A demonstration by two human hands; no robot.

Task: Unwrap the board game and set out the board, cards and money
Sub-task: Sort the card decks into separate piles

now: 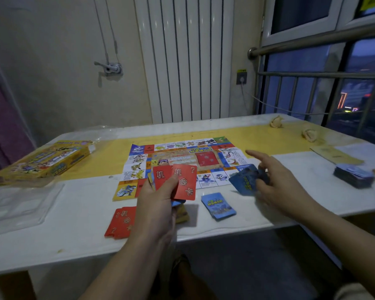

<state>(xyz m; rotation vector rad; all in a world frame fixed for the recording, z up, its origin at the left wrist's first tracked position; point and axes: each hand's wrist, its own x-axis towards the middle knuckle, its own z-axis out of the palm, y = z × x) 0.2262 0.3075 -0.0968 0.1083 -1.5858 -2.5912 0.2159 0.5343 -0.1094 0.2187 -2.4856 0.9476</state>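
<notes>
The paper game board [182,158] lies unfolded flat on the table [74,224]. My left hand [158,204] grips a fan of cards with two red cards [180,180] in front, above the board's near edge. My right hand [277,182] holds a bunch of blue cards [244,180] at the board's right corner, index finger stretched out. A red card pile [119,221] lies near the table's front edge. To its right sits a blue card pile [218,205]. Yellow cards [183,215] peek out under my left hand.
The yellow game box [43,161] rests at the left, with a clear plastic tray [15,206] in front of it. Another dark blue card stack [353,176] and a tan sheet [333,155] lie at the right. Crumpled scraps [276,122] sit at the back right.
</notes>
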